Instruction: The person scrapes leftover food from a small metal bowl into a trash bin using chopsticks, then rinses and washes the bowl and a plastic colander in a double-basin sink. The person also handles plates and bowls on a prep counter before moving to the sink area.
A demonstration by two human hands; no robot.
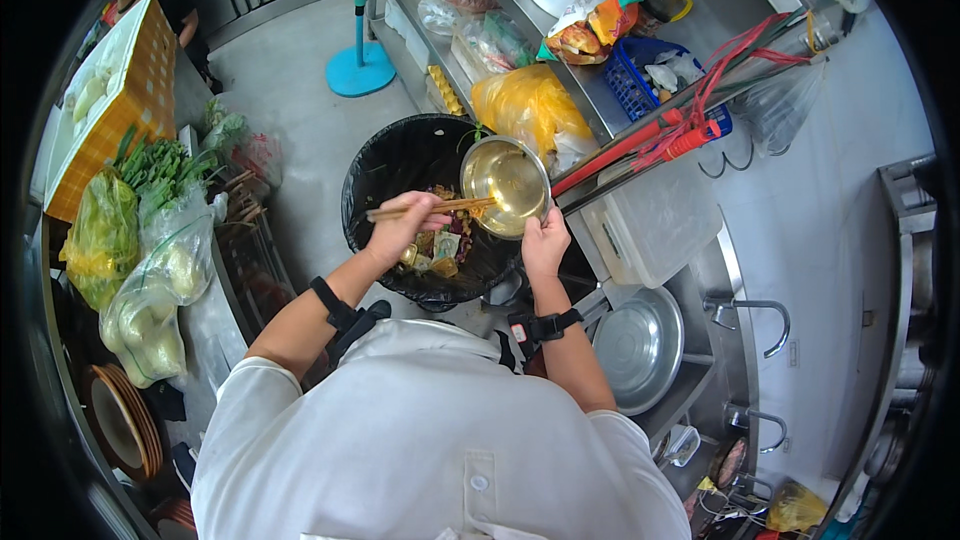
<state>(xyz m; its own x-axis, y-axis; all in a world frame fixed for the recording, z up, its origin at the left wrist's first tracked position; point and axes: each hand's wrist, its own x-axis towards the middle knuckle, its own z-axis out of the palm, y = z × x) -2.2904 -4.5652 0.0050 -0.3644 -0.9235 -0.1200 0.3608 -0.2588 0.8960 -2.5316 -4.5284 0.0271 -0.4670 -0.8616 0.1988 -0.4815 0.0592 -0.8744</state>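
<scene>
A pair of wooden chopsticks is held in my left hand, their tips reaching into a metal bowl. My right hand grips the bowl by its near right rim. The bowl is tilted, and a little orange food clings at its left edge by the chopstick tips. Both hands are over a round bin lined with a black plastic bag. Food scraps and wrappers lie inside the bin, below my left hand.
To the right, a metal shelf holds a yellow plastic bag and a blue basket. Red-handled poles slant close past the bowl. A large metal basin is at lower right. Bagged vegetables lie on the left counter; another person's arm shows beyond.
</scene>
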